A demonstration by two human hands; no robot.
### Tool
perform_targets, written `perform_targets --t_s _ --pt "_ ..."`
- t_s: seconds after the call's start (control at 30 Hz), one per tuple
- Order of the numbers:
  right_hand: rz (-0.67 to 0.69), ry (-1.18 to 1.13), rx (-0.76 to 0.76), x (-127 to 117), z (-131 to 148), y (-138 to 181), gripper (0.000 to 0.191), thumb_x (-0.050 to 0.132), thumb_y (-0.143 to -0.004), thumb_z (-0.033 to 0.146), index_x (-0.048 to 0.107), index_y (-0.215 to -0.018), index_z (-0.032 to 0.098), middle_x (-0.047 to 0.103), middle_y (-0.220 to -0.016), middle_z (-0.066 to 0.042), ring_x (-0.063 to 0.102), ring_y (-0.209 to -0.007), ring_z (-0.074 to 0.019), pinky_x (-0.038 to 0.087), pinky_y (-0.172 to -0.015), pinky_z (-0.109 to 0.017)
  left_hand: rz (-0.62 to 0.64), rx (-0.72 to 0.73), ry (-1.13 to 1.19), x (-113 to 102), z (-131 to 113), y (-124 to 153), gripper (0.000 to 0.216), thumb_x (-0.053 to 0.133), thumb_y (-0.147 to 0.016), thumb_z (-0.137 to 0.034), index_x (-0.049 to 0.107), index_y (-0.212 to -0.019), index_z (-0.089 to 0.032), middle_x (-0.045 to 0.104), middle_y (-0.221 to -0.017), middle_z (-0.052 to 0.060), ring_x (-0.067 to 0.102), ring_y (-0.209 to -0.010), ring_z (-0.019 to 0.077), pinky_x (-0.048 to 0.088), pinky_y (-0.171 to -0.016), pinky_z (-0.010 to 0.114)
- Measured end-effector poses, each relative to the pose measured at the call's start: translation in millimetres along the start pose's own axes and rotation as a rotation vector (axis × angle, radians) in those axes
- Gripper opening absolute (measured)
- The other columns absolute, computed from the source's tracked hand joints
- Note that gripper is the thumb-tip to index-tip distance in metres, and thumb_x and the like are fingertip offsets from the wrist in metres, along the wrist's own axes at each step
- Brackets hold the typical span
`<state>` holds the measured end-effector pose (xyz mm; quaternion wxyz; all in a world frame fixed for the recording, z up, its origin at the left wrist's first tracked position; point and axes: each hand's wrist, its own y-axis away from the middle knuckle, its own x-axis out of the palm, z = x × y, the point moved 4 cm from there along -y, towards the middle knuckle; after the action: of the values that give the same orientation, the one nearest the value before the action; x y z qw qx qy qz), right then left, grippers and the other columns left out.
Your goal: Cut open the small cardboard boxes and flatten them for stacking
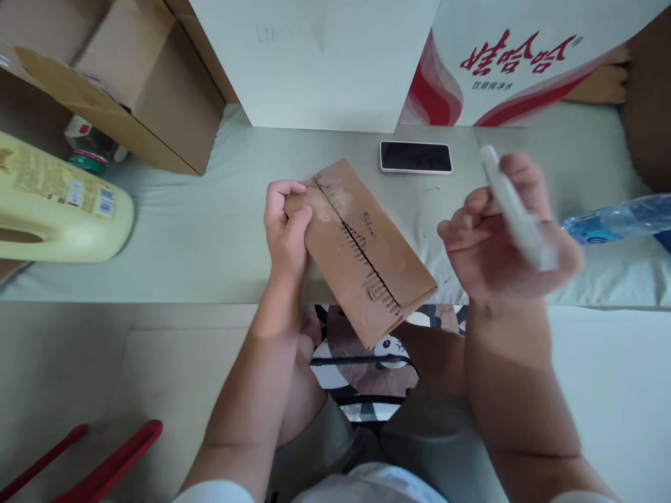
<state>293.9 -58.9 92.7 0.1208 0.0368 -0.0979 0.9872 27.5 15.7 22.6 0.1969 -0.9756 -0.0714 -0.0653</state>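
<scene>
My left hand (288,225) grips the upper left corner of a flat brown cardboard box (367,251), thumb on top. The box is tilted over the front edge of the bench, above my lap. A dark seam runs down its length, with rows of short dark strokes and some handwriting beside it. To the right, apart from the box, my right hand (508,237) is raised with the palm turned up. It holds a slim white pen (511,199), blurred by motion, so its tip cannot be made out.
Behind the box, a phone (415,157) lies on the covered bench (199,230). White cartons (325,63) stand at the back. At left are an open cardboard box (168,91) and a yellow jug (63,202). A plastic bottle (618,218) lies right; red handles (115,461) show lower left.
</scene>
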Motion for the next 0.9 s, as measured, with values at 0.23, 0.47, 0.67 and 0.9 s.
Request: perform_targets --t_s 0.23,0.47,0.67,0.9 --pt "0.017 -0.029 -0.048 23 43 16 0.019 0.067 -0.088 0.038 0.05 -0.095 0.031 0.061 -0.065 0.007 0.054 -0.047 -0.0147 0.037 -0.043 -0.027 0.123 0.185 -0.184 25 -9 15 0.04 0.064 -0.093 -0.065 0.069 -0.104 -0.027 0.068 -0.104 0.004 0.064 -0.105 0.0244 0.053 -0.099 0.044" --pt "0.104 0.313 -0.069 37 31 24 0.046 0.05 -0.098 0.071 0.062 -0.106 0.027 0.057 -0.067 0.001 0.056 -0.055 -0.0158 0.042 -0.048 -0.029 0.194 0.226 -0.336 36 -18 19 0.036 0.052 -0.102 -0.058 0.074 -0.099 -0.03 0.07 -0.109 0.006 0.06 -0.126 0.0271 0.051 -0.114 0.049" --pt "0.181 0.481 -0.057 35 26 23 0.032 0.063 -0.098 0.05 0.071 -0.117 0.026 0.072 -0.084 -0.001 0.063 -0.065 -0.0155 0.051 -0.059 -0.029 0.188 0.238 -0.322 36 -18 20 0.034 0.052 -0.102 -0.056 0.074 -0.097 -0.03 0.071 -0.107 0.006 0.061 -0.123 0.0272 0.052 -0.112 0.049" --pt "0.233 0.52 -0.061 37 28 26 0.029 0.062 -0.099 0.045 0.073 -0.116 0.025 0.077 -0.087 -0.002 0.065 -0.063 -0.0152 0.053 -0.061 -0.029 0.166 0.274 -0.319 37 -17 21 0.032 0.051 -0.103 -0.05 0.073 -0.095 -0.028 0.071 -0.105 0.006 0.061 -0.122 0.0266 0.052 -0.11 0.047"
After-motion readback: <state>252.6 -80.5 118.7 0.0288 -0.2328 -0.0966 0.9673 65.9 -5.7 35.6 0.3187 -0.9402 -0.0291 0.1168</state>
